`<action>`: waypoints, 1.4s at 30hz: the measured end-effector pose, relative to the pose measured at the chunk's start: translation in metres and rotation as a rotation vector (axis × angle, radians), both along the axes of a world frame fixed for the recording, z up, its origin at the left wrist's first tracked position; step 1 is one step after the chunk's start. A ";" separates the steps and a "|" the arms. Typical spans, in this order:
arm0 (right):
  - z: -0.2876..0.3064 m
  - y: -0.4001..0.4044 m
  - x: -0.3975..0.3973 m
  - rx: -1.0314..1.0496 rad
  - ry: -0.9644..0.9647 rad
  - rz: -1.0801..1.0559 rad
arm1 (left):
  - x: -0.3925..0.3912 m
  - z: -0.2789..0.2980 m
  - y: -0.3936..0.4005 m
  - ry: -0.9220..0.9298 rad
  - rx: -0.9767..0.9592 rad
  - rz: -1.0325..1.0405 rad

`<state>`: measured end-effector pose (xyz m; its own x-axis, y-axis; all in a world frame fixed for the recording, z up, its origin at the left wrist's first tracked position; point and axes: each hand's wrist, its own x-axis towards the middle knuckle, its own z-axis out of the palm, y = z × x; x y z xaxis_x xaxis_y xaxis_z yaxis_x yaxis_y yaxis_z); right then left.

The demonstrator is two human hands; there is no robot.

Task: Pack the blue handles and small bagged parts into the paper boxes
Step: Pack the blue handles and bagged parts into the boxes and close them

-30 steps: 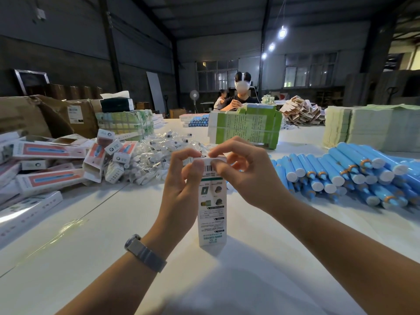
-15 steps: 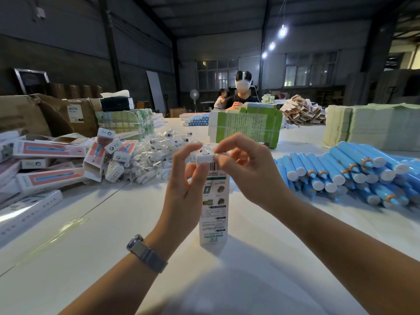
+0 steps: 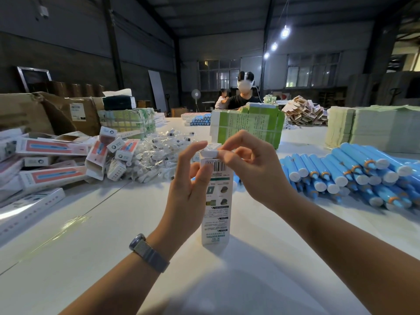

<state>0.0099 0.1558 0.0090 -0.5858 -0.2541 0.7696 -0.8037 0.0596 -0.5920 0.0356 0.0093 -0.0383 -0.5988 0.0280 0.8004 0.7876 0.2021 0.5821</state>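
A tall white paper box [image 3: 216, 212] with a barcode and green print stands upright on the white table [image 3: 91, 246] in front of me. My left hand [image 3: 188, 189] grips its upper left side, thumb at the top edge. My right hand [image 3: 252, 169] pinches the white top flap [image 3: 210, 153] between thumb and forefinger. A pile of blue handles [image 3: 354, 176] with white caps lies to the right. Small clear bagged parts [image 3: 156, 158] are heaped at the left centre behind my hands.
Packed pink-and-white boxes [image 3: 45, 160] are piled at the left, with brown cartons [image 3: 56, 110] behind. A green bundle of flat boxes [image 3: 247, 126] stands beyond my hands, pale stacks [image 3: 375, 128] at far right. A person [image 3: 243, 96] sits across the table.
My fingers have shifted at the box top: the right hand has moved onto the flap and the left thumb has risen beside it. The box stays upright in place.
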 end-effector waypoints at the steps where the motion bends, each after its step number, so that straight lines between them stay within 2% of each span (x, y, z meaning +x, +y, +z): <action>1: 0.000 0.001 0.000 0.004 -0.016 0.008 | 0.000 0.000 0.000 0.003 -0.005 0.004; 15: 0.004 0.010 -0.005 0.020 -0.150 0.104 | 0.002 0.001 -0.001 0.026 -0.014 0.006; 22: 0.004 0.007 -0.002 0.008 -0.083 0.069 | 0.000 0.000 -0.001 0.011 0.007 0.018; 37: 0.011 0.007 0.005 0.125 0.004 -0.115 | -0.001 0.001 -0.001 0.009 0.025 -0.014; 42: 0.014 0.006 0.007 0.163 0.027 -0.120 | 0.002 0.002 0.001 0.050 -0.022 0.070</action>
<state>0.0173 0.1618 0.0231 -0.5988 -0.3064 0.7399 -0.8007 0.2490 -0.5449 0.0372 0.0106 -0.0367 -0.5589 0.0058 0.8292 0.7993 0.2699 0.5368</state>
